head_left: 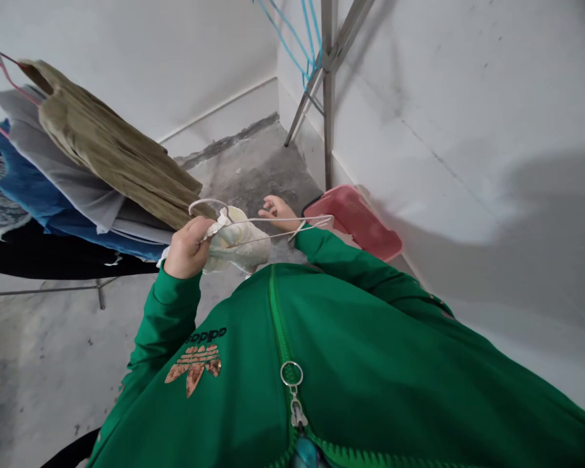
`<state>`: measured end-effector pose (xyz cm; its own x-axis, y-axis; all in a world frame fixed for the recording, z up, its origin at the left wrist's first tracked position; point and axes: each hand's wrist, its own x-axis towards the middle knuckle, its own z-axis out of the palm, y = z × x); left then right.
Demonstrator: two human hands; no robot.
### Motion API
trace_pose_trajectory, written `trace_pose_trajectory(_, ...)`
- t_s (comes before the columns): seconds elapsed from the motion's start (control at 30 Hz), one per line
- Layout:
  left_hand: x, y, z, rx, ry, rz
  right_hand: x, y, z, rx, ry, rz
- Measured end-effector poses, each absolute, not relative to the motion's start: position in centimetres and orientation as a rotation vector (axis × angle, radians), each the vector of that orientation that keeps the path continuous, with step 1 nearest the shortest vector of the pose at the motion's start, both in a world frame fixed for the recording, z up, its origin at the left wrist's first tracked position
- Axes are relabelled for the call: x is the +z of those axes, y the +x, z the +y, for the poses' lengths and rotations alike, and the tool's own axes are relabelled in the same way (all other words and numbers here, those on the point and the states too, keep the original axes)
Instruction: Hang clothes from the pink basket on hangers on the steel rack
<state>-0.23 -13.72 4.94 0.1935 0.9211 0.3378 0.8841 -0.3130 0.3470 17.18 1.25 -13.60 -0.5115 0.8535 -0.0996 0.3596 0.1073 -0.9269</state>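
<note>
My left hand (188,248) is closed, pinching the edge of a crumpled whitish garment (246,246) in front of my jacket. A thin white wire hanger (283,220) lies across the garment, with its hook curving up beside my left fingers. Whether those fingers also grip the wire is hidden. My right hand (279,211) reaches out just beyond the hanger, its fingers loosely bent and apart with nothing in them. The far end of the hanger crosses over my right wrist and cuff; I cannot tell whether the wrist passes through it.
On the left, an olive garment (107,143), a grey one (68,162) and a blue one (34,188) hang from pink hangers. A red plastic basin (353,218) leans by the right wall. Blue hangers (305,45) hang from a metal rack (327,97) in the corner.
</note>
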Motion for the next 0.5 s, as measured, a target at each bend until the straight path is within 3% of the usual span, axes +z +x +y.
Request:
trace_pose_trajectory(0.23,4.5,0.8,-14.5,0.791,2.443,1.741,-12.5,14.4,2.0,1.410,-1.139,-2.360)
trace_pose_trajectory(0.5,0.6,-2.7,-15.6,0.850,2.321,2.097,-15.4,20.3,3.5,1.567,-1.206,-2.054)
